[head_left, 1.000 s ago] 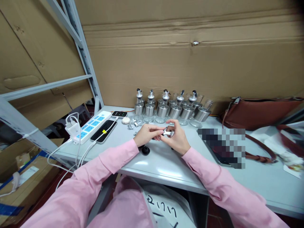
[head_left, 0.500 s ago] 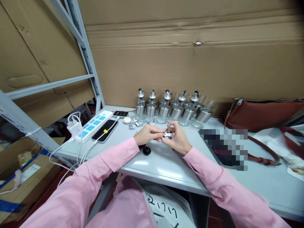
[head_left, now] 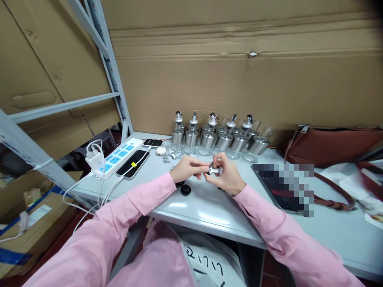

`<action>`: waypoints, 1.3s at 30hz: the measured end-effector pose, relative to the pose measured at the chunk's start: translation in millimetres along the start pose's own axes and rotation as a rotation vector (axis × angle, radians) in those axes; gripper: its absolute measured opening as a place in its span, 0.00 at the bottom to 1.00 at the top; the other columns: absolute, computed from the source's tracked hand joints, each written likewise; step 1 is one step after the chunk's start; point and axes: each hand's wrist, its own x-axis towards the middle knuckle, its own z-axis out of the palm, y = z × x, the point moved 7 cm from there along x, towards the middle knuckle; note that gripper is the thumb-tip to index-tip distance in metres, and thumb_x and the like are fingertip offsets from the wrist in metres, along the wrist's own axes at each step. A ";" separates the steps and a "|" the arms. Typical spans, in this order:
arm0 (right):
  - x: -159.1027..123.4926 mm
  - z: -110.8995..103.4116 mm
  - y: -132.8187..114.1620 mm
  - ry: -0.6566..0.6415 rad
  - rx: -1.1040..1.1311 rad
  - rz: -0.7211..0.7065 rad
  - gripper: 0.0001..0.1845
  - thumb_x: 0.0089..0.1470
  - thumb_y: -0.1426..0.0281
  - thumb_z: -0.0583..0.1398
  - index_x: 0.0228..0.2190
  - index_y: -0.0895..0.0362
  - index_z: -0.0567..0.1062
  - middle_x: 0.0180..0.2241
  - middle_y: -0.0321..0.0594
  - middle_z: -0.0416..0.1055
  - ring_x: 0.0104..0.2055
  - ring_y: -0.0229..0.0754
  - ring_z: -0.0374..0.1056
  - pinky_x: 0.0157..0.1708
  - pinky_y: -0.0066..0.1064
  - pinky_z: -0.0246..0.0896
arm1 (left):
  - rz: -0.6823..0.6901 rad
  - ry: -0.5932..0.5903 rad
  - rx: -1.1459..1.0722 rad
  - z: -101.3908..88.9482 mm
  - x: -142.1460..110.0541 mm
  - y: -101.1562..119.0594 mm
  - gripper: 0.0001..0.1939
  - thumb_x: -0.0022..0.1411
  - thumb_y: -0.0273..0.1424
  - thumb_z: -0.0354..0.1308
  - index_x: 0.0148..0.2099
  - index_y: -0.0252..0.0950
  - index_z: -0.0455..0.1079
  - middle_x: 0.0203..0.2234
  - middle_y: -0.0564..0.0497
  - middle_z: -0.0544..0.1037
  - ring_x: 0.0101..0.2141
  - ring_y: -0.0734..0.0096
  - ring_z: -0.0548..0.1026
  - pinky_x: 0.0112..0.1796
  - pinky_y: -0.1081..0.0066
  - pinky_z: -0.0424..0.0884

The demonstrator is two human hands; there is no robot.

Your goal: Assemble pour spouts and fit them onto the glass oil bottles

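Over the table's middle, my right hand [head_left: 228, 176] grips a silver bottle pourer spout [head_left: 215, 171] with a dark part at its left end. My left hand [head_left: 188, 168] meets it from the left, its fingertips pinched at that dark end. What lies under the left fingers is hidden. Just below the left hand a black round stopper [head_left: 185, 189] rests on the table, with another dark piece partly covered by the hand. Several loose silver pourer parts [head_left: 171, 156] lie behind the left hand. Beyond both hands stand glass bottles with steel sleeves [head_left: 208, 140], several topped with silver pourers.
On the left are a white power strip [head_left: 118, 158], a charging phone [head_left: 133, 164], a small black device [head_left: 153, 142] and a white round case [head_left: 160, 151]. A dark tablet [head_left: 269, 187] and a brown bag [head_left: 332, 145] lie right. Cardboard [head_left: 185, 71] walls the back.
The pourer spout has turned slightly in my fingers, and my right hand has shifted a little right. The whole view has moved slightly; the bottles stand as before.
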 end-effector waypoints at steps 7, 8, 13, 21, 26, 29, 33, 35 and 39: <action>-5.7 5.6 -5.1 -0.085 -0.062 -0.055 0.21 0.40 0.69 0.63 0.32 0.53 0.55 0.19 0.27 0.62 0.17 0.31 0.56 0.18 0.23 0.54 | -0.129 -0.126 0.027 6.9 0.3 -6.9 0.21 0.45 0.42 0.67 0.31 0.27 0.71 0.15 0.55 0.71 0.16 0.81 0.70 0.20 0.79 0.65; -5.9 5.7 -4.5 -0.086 -0.067 -0.056 0.21 0.41 0.69 0.63 0.32 0.53 0.55 0.19 0.27 0.62 0.17 0.31 0.57 0.18 0.23 0.54 | -0.130 -0.133 0.033 6.8 0.4 -7.0 0.20 0.45 0.41 0.67 0.31 0.27 0.71 0.16 0.55 0.72 0.16 0.81 0.70 0.20 0.79 0.65; -4.1 7.4 -0.3 -0.099 -0.054 -0.044 0.22 0.40 0.70 0.62 0.34 0.53 0.55 0.19 0.27 0.62 0.18 0.32 0.58 0.19 0.23 0.56 | -0.130 -0.118 0.112 5.1 0.4 -7.1 0.14 0.51 0.37 0.64 0.31 0.28 0.72 0.16 0.55 0.72 0.17 0.82 0.70 0.22 0.80 0.66; -2.0 1.0 -1.3 0.016 -0.121 -0.079 0.26 0.42 0.63 0.64 0.37 0.53 0.55 0.23 0.29 0.63 0.17 0.32 0.57 0.19 0.24 0.55 | -0.069 -0.045 0.130 0.9 1.5 -1.4 0.14 0.50 0.36 0.62 0.25 0.28 0.69 0.13 0.57 0.68 0.15 0.83 0.66 0.21 0.80 0.62; -3.1 -6.1 -3.8 0.170 -0.171 -0.077 0.27 0.43 0.57 0.64 0.39 0.53 0.57 0.27 0.34 0.66 0.21 0.35 0.62 0.22 0.26 0.59 | -0.044 0.019 0.102 -6.0 4.7 -0.4 0.18 0.47 0.41 0.63 0.27 0.29 0.69 0.12 0.57 0.68 0.15 0.82 0.65 0.19 0.79 0.59; -4.4 -3.3 -4.8 0.152 -0.212 -0.086 0.26 0.44 0.58 0.63 0.39 0.54 0.58 0.25 0.33 0.67 0.19 0.35 0.62 0.21 0.26 0.57 | -0.049 0.001 0.085 -3.4 4.1 1.0 0.19 0.46 0.42 0.64 0.25 0.29 0.69 0.13 0.57 0.68 0.15 0.83 0.64 0.20 0.79 0.59; -5.7 -3.2 -7.8 0.141 -0.238 -0.096 0.26 0.43 0.58 0.63 0.39 0.54 0.57 0.22 0.30 0.65 0.17 0.34 0.60 0.20 0.25 0.56 | -0.073 -0.041 0.077 2.5 1.5 3.1 0.19 0.45 0.43 0.65 0.25 0.29 0.68 0.13 0.58 0.68 0.15 0.85 0.62 0.20 0.80 0.56; -5.7 -3.7 -9.5 0.134 -0.243 -0.092 0.27 0.42 0.58 0.63 0.39 0.54 0.57 0.20 0.30 0.65 0.18 0.35 0.61 0.21 0.25 0.57 | -0.091 -0.057 0.069 4.7 0.7 2.4 0.20 0.45 0.43 0.65 0.24 0.29 0.68 0.12 0.59 0.66 0.14 0.85 0.62 0.19 0.80 0.55; -5.3 -4.7 -11.2 0.122 -0.230 -0.074 0.25 0.42 0.62 0.63 0.38 0.54 0.56 0.20 0.30 0.66 0.17 0.34 0.60 0.20 0.25 0.56 | -0.112 -0.033 0.033 6.2 0.1 -1.4 0.19 0.45 0.42 0.65 0.24 0.29 0.68 0.13 0.57 0.68 0.16 0.84 0.65 0.21 0.80 0.59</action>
